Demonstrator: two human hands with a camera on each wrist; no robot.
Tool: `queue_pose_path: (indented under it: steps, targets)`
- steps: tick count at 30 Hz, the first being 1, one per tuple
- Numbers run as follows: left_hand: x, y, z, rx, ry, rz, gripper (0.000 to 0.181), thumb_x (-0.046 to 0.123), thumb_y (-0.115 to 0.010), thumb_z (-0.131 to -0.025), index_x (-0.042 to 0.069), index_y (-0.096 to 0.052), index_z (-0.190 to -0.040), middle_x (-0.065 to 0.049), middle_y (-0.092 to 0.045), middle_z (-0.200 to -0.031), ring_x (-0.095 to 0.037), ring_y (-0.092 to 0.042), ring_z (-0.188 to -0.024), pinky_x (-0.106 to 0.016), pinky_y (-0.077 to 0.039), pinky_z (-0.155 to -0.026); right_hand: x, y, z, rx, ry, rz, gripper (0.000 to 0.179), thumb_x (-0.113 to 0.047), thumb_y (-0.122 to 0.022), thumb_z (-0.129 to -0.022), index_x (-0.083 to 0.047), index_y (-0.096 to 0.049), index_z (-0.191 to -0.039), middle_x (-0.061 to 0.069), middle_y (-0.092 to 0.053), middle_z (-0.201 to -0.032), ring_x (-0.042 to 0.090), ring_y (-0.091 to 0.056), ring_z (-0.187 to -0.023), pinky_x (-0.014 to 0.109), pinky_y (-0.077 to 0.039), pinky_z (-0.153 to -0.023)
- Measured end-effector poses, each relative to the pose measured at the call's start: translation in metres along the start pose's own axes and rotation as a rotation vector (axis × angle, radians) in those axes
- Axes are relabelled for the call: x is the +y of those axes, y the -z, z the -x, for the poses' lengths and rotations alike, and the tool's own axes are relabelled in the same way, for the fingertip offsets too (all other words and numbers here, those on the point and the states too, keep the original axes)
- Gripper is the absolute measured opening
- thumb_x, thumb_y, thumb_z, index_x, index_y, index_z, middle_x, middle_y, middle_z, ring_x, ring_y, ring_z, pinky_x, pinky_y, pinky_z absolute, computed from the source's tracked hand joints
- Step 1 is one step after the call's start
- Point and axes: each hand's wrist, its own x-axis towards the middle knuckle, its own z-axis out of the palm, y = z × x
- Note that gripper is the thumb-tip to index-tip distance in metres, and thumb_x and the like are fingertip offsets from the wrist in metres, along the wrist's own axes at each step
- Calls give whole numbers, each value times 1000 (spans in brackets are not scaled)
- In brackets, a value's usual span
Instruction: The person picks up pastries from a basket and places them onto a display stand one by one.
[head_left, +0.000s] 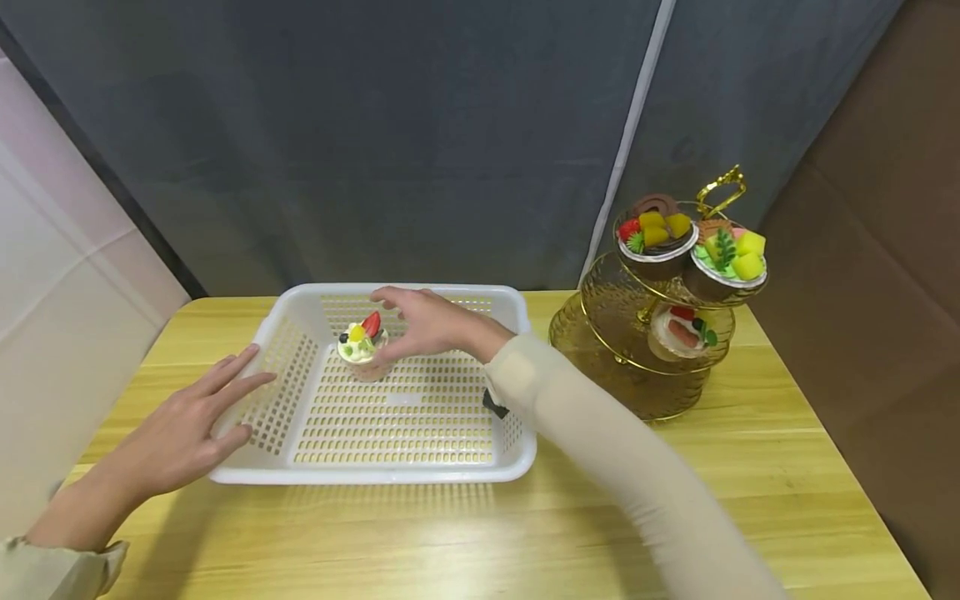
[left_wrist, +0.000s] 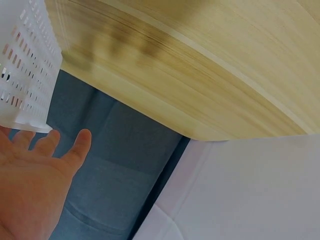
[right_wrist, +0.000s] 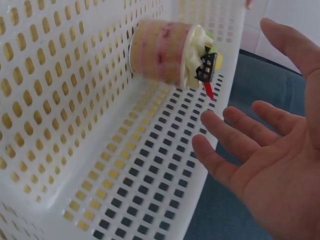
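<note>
A cup cake dessert (head_left: 363,346) topped with cream, a strawberry slice and other fruit stands inside a white perforated plastic basket (head_left: 371,477). My right hand (head_left: 431,321) is over the basket, just right of the dessert, fingers spread; its thumb overlaps the cup in the head view. From the right wrist, the dessert cup (right_wrist: 162,52) shows pink and tan layers, and a gap separates it from the spread fingers (right_wrist: 220,160). On the basket's left side, my left hand (head_left: 183,425) lies with loosely extended fingers at the rim. In the left wrist view, those fingers (left_wrist: 77,150) are right at the basket edge.
Right of the basket stands a gold-rimmed tiered stand (head_left: 600,321). Its top tier carries a chocolate dessert cup (head_left: 656,250) and a green-creamed one (head_left: 720,279); another dessert (head_left: 681,335) sits lower. A dark curtain (head_left: 375,150) hangs behind the wooden table (head_left: 450,542).
</note>
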Motion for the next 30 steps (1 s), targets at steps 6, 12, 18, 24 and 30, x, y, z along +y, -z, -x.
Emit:
queue_pose_path:
  steps: [6, 12, 18, 24, 30]
  targets:
    - [0, 0, 0, 5, -2, 7, 61, 11, -68, -82, 13, -53, -141, -8, -24, -164, -47, -34, -140, -69, -38, -87, 2, -8, -10, -34, -28, -36, 100, -43, -84, -75, -11, -31, -155, 8, -48, -150, 19, -46, -136, 30, -38, -108]
    - [-1, -2, 0, 11, -16, 12, 62, 11, -68, -82, 14, -53, -142, -8, -24, -164, -47, -34, -141, -70, -37, -87, 7, -16, -16, -26, -55, -64, 109, -42, -87, -71, -13, -27, -156, 6, -39, -156, 19, -40, -140, 31, -37, -109]
    - [2, -2, -1, 8, -7, 18, 62, 11, -68, -82, 15, -52, -142, -8, -24, -164, -44, -33, -142, -69, -38, -87, 14, -22, -17, -41, -121, -121, 108, -38, -88, -72, -15, -25, -157, 7, -44, -152, 22, -44, -138, 34, -38, -109]
    - [2, -2, -1, 10, 0, 12, 63, 11, -69, -82, 15, -53, -142, -7, -24, -164, -42, -33, -142, -68, -39, -85, 19, -28, -22, -50, -153, -169, 108, -40, -88, -71, -16, -26, -157, 7, -45, -152, 25, -44, -138, 35, -38, -109]
    - [2, 0, 1, 13, 8, 5, 62, 11, -69, -81, 15, -54, -141, -6, -25, -164, -41, -33, -143, -68, -40, -85, 19, -35, -27, -43, -136, -168, 107, -36, -87, -73, -13, -26, -157, 4, -45, -151, 18, -42, -138, 31, -36, -109]
